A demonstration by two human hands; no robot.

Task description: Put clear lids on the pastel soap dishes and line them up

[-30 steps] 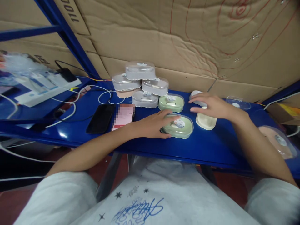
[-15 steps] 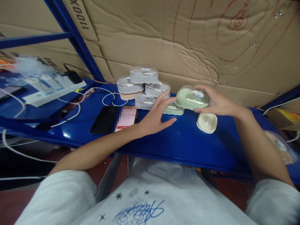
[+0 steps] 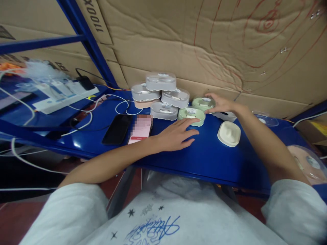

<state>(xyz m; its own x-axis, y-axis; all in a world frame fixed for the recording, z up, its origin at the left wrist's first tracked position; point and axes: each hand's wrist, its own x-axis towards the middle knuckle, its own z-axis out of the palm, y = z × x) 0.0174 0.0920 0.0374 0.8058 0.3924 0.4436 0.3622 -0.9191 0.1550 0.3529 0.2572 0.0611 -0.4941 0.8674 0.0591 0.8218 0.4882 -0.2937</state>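
Observation:
My right hand (image 3: 220,104) grips the right end of a green box with a clear lid (image 3: 203,102), which rests at the back of the blue table beside the cardboard. Just in front and to the left sits another green box (image 3: 192,114). My left hand (image 3: 178,135), fingers spread and holding nothing, is at the near edge of that front green box. Grey lidded boxes (image 3: 164,110) are stacked to the left, one (image 3: 161,82) on top, with a peach one (image 3: 146,103) low at the back. A cream-coloured piece (image 3: 229,133) lies to the right.
A black phone (image 3: 117,129) and a lit phone (image 3: 141,128) lie left of my left hand. Cables and a white power strip (image 3: 67,100) are further left. A clear lid (image 3: 265,119) and a peach box (image 3: 304,161) are on the right.
My right hand has lowered the green box from the air to the table, behind and right of the other green box. My left hand has shifted slightly towards me.

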